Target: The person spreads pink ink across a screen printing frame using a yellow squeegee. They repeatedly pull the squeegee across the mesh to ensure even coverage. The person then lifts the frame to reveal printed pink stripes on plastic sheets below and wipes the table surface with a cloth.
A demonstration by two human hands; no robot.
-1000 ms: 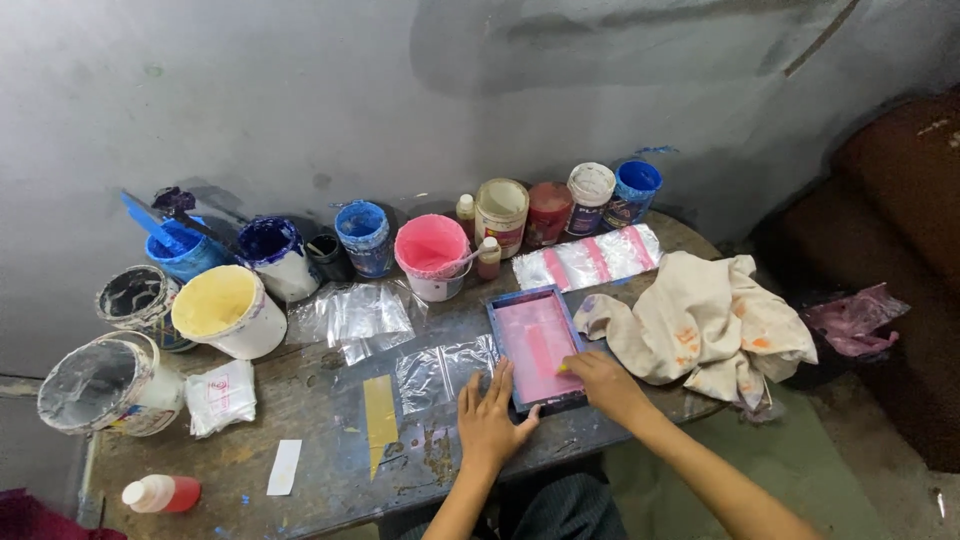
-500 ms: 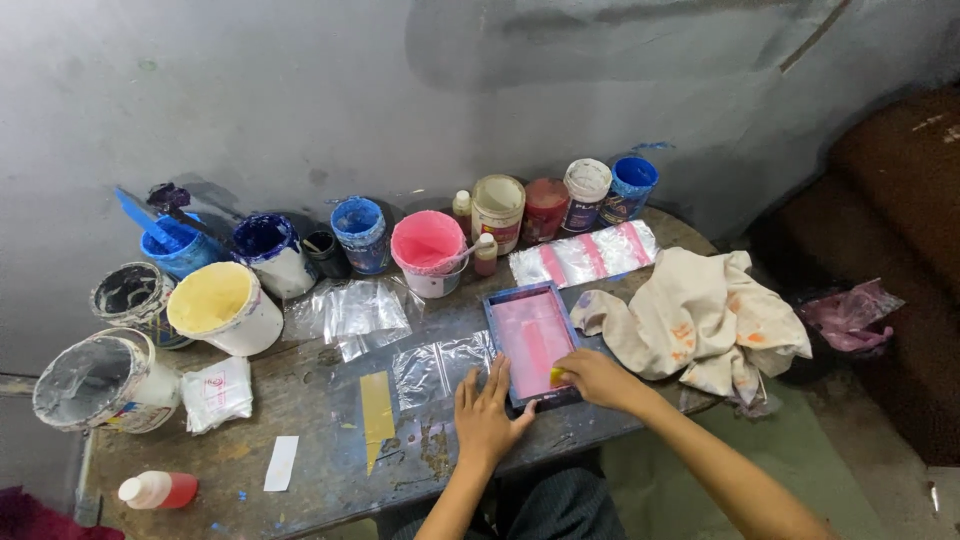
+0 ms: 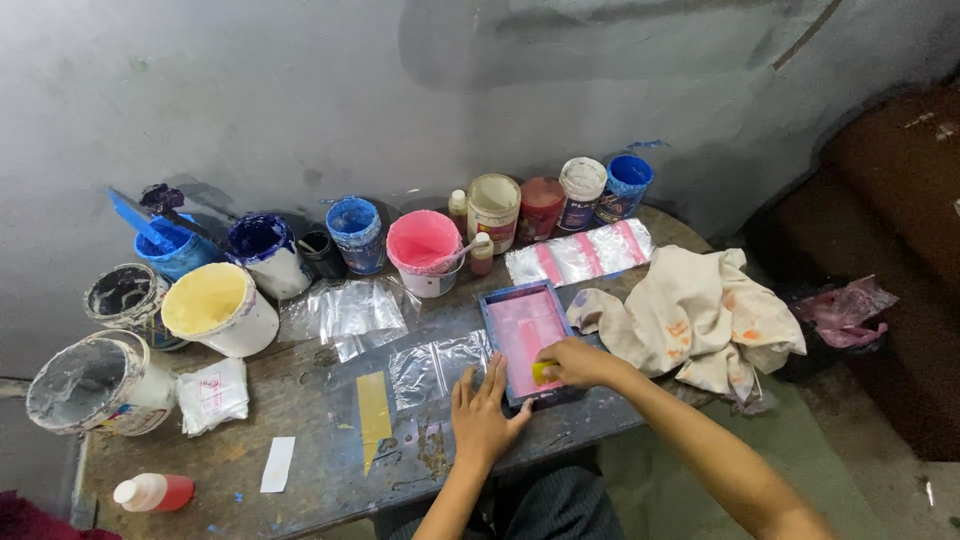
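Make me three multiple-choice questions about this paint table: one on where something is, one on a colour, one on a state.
1. Where is the small blue-framed printing screen?
A. right of the clear plastic sheet
B. on the cream cloth
C. beside the red squeeze bottle

2. What colour is the paint in the white bucket?
A. green
B. yellow
C. black

3. How is the left hand?
A. clenched
B. flat
C. raised

A: the clear plastic sheet lies at its left.
B: the inside is pale yellow.
B: fingers spread against the frame; the right hand grips a small yellow piece.

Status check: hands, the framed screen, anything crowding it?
Left hand flat beside blue-framed pink screen, steadying it. Right hand grips small yellow piece on screen's near edge. Stained cream cloth lies right of the frame.
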